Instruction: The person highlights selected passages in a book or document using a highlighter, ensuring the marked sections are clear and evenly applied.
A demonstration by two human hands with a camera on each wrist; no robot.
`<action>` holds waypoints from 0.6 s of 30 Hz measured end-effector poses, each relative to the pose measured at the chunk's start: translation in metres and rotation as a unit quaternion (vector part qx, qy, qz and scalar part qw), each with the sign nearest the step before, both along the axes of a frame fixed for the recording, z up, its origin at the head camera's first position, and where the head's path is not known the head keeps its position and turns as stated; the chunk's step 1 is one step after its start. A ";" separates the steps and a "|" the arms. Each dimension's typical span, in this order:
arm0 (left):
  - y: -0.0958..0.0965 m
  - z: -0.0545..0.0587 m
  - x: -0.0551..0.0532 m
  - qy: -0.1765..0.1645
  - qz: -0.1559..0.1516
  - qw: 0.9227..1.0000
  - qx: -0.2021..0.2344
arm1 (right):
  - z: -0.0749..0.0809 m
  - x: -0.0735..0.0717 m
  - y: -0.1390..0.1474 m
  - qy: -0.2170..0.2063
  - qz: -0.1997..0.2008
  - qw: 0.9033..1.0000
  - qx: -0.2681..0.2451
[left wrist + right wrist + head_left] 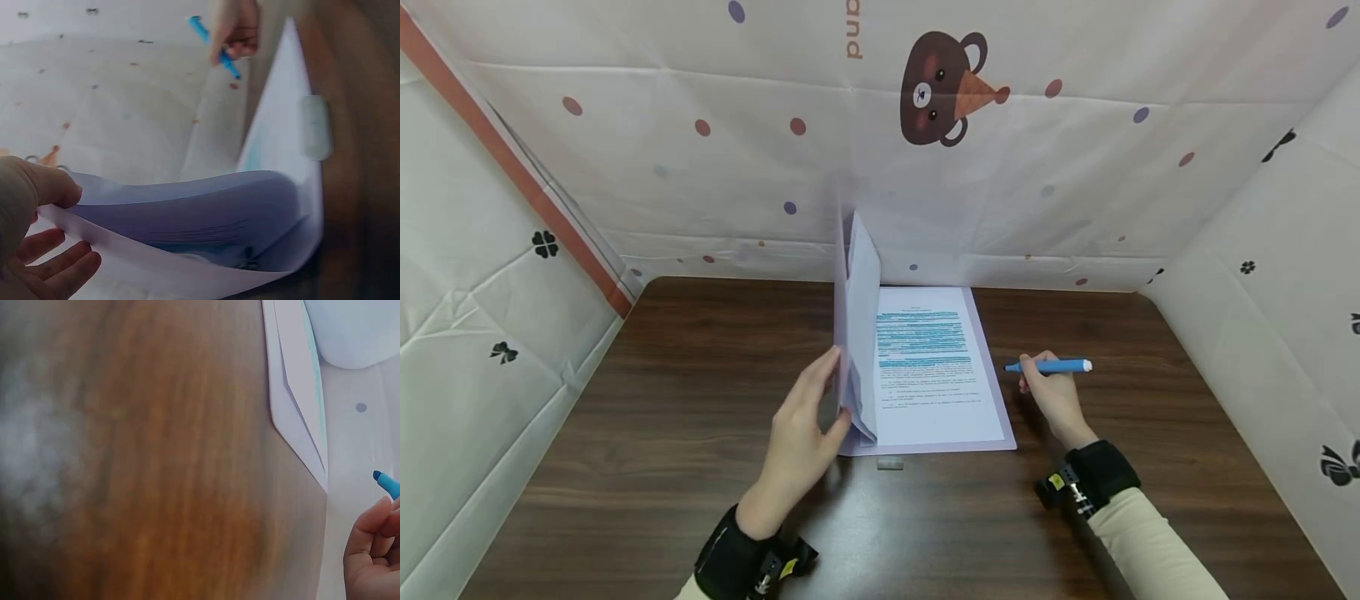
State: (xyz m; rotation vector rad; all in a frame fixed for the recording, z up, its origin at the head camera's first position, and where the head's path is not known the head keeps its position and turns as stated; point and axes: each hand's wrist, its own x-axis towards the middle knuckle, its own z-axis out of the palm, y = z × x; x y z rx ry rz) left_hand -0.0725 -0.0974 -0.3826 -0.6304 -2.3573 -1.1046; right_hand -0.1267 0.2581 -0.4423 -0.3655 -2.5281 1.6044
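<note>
A lilac folder [991,375] lies on the table with its left cover [840,317] raised nearly upright. My left hand [797,446] pinches that cover at its edge, thumb on the inner side in the left wrist view. Loose sheets [862,333] stand up beside the cover, curving at the bottom. On the right side lies a printed page [936,423], its upper lines highlighted in blue. To the right of the folder, my right hand [1055,402] grips a blue highlighter [1066,366], uncapped, with its dark tip pointing left.
A small greyish block [891,463] rests just below the folder's bottom edge. The dark wooden table [700,375] is bordered at the back and sides by pale patterned sheeting [737,183]. Both wrists wear black straps [1102,472] with cameras.
</note>
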 end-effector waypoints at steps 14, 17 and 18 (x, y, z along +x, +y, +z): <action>0.011 -0.033 0.003 0.014 -0.019 0.995 -0.093 | -0.001 0.003 0.000 -0.001 -0.007 1.000 0.003; 0.012 -0.037 0.002 0.015 -0.026 0.994 -0.110 | -0.001 0.003 0.001 -0.006 -0.011 1.000 0.005; 0.012 -0.039 0.002 0.015 -0.028 0.993 -0.113 | -0.001 0.003 0.002 -0.006 -0.014 1.000 0.004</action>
